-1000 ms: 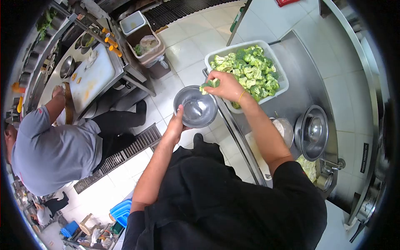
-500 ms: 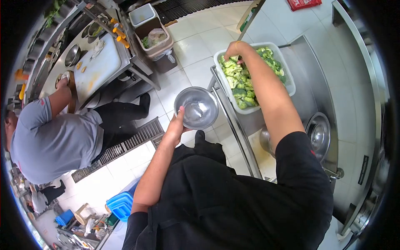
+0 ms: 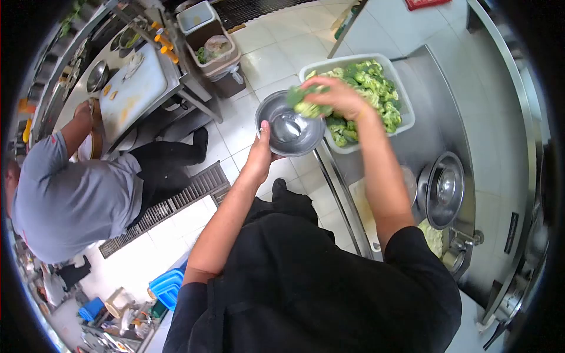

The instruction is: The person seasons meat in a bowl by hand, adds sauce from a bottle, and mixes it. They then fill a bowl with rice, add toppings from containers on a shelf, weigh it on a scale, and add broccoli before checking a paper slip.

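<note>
My left hand (image 3: 262,154) grips a round metal bowl (image 3: 282,138) by its near left side, thumb over the rim. The inside of the bowl is bare and shiny. Above its right rim, my right hand (image 3: 340,99) is closed around several broccoli florets (image 3: 310,105), which look blurred by motion. Just to the right stands a white plastic tub (image 3: 406,120), filled with more cut broccoli (image 3: 374,82).
A metal counter (image 3: 432,100) carries the tub and nested metal bowls (image 3: 445,191). On the left, another person (image 3: 82,188) works at a table with a white cutting board (image 3: 135,88). A waste bin (image 3: 220,65) stands on the tiled floor.
My right hand has lifted out of the tub with broccoli florets and moved left over the bowl. My left hand has brought the bowl slightly up and right, closer to the tub.
</note>
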Demonstrator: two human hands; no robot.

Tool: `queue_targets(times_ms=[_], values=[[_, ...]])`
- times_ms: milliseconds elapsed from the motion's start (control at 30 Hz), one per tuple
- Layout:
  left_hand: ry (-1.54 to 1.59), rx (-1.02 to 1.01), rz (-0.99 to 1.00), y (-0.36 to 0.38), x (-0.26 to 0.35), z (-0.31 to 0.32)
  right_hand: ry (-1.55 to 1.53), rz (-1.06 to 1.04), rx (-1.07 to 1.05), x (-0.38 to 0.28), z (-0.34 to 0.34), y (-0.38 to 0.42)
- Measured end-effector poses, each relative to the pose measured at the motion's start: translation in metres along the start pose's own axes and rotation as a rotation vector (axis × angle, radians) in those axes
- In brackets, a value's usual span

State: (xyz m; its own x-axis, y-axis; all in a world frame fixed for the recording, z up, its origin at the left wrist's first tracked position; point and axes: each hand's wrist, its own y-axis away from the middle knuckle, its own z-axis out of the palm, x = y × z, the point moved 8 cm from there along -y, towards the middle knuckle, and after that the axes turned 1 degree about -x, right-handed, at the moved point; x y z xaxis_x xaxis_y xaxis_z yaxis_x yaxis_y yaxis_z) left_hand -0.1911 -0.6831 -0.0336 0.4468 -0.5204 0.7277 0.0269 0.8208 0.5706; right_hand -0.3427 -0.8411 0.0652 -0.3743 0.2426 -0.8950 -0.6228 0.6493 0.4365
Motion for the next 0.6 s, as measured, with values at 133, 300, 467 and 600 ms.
queue_targets(times_ms=[133, 300, 467, 600], values=[[0.120, -0.082, 0.030, 0.004, -0.007, 0.010, 0.565, -0.329, 0.206, 0.028, 0.074, -0.005], [0.169, -0.051, -0.003, 0.025, -0.020, -0.007, 0.759, -0.302, 0.291, 0.016, 0.107, 0.030], [0.169, 0.058, -0.031, 0.036, -0.039, -0.040, 0.347, -0.196, 0.479, 0.029, 0.023, 0.071], [0.191, 0.079, -0.011, 0.051, -0.040, -0.057, 0.845, 0.043, 1.040, 0.062, -0.093, 0.106]])
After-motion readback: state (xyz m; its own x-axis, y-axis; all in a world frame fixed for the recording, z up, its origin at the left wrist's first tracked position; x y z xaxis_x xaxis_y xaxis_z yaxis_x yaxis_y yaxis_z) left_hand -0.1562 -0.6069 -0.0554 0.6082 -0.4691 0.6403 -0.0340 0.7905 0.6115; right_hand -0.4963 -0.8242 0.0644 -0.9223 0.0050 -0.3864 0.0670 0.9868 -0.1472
